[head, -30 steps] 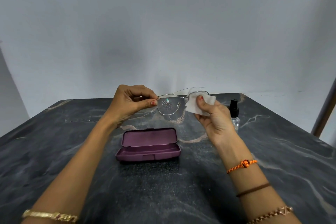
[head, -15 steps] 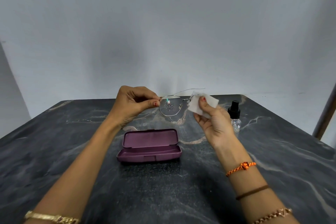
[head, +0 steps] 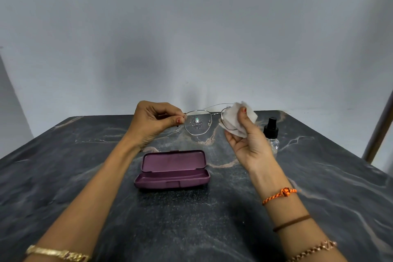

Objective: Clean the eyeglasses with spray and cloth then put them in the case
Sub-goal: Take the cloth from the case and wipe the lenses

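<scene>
Left hand (head: 153,121) pinches the eyeglasses (head: 197,123) above the desk (head: 85,176); right hand (head: 248,140) fingers grasp the cloth (head: 234,117) around 1 lens. Open case (head: 172,170) lies below, spray bottle (head: 271,132) behind the right hand.

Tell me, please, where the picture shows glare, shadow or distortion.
Head view: a bright glint and droplets on the uncovered lens of the eyeglasses; a soft dark shadow on the wall above the left hand; wide-angle bending of the table edges.
</scene>
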{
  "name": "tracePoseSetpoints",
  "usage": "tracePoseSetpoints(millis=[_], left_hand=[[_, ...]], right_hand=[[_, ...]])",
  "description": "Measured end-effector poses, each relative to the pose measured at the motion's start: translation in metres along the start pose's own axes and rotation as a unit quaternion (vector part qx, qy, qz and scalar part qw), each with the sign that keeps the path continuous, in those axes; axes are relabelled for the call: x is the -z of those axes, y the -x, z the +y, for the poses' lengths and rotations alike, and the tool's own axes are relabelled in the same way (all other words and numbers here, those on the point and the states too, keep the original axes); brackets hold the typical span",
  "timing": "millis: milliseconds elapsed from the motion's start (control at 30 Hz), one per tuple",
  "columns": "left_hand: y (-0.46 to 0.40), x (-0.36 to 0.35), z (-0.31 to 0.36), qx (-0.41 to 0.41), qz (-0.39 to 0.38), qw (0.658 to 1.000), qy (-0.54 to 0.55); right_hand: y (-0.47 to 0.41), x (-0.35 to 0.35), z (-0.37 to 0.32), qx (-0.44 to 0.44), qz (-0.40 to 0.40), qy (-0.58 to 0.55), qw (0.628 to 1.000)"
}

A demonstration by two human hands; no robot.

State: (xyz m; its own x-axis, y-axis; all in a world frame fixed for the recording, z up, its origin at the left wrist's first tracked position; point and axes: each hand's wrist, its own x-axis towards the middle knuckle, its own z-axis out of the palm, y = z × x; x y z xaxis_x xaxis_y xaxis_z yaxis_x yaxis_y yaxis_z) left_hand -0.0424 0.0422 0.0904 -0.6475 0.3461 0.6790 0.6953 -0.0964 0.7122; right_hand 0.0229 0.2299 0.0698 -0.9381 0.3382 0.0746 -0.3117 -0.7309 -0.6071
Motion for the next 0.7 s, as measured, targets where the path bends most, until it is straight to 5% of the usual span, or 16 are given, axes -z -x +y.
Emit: tracePoseSetpoints(millis=[333,533,700], left_hand=[[0.014,0.000,-0.001,0.019,-0.004,1.000,-0.020],[0.013,-0.002,0.001,0.016,-0.014,0.999,-0.036],[0.012,-0.007,0.003,0.020,-0.033,0.999,-0.018]], right_hand=[[0.000,0.001,0.001,-0.001,-0.038,0.114,0.993],[-0.001,0.007,-0.003,-0.002,0.009,0.185,0.983],[-0.003,0.007,-0.003,0.004,0.017,0.021,1.000]])
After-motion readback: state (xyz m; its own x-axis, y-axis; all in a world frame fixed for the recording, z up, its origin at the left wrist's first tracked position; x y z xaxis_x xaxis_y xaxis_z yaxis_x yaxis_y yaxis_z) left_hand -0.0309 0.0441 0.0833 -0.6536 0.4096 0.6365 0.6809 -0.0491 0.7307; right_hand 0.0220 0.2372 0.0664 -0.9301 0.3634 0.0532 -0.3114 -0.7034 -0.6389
